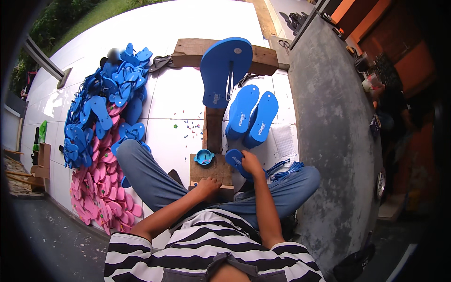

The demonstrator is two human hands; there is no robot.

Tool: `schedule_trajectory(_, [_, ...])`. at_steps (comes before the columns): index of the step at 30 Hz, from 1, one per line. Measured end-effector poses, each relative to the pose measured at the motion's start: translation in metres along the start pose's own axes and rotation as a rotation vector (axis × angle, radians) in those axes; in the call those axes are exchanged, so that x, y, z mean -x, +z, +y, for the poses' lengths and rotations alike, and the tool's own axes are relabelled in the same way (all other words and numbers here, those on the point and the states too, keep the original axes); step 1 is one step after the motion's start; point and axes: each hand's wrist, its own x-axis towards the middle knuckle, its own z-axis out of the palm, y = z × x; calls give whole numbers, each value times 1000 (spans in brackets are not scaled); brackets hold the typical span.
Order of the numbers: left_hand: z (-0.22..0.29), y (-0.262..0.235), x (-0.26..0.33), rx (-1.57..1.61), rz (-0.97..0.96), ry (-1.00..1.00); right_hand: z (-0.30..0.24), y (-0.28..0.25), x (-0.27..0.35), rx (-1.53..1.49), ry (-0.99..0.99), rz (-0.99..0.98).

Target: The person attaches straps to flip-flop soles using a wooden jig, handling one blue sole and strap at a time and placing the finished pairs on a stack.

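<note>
My right hand grips a blue flip-flop sole near my right knee. My left hand is closed at the wooden block between my legs, its fingers curled; what they hold, if anything, is hidden. Just beyond it, a small blue cup with tiny bits inside stands on a wooden board. Farther off, a large blue sole with a white loop through it rests upright against a wooden beam. Beside it are two stacks of blue soles.
Blue straps lie by my right knee. To the left are heaps of blue flip-flops and pink flip-flops. Small coloured scraps dot the white tiles. A grey ledge runs along the right, with scissors near its far end.
</note>
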Motion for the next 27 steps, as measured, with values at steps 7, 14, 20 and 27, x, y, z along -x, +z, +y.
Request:
schedule_trajectory(7, [-14, 40, -8, -159, 29, -65, -63, -26, 20, -3, 15, 84])
schedule_trajectory(14, [-16, -51, 15, 189, 76, -116, -68, -2, 46, -136, -186, -237])
schedule_trajectory(20, [-35, -176, 59, 734, 373, -115, -132, -57, 62, -462, -225, -286])
schedule_trajectory(27, [-21, -226, 64, 1312, 833, -99, -192, -114, 69, -1139, -116, -318])
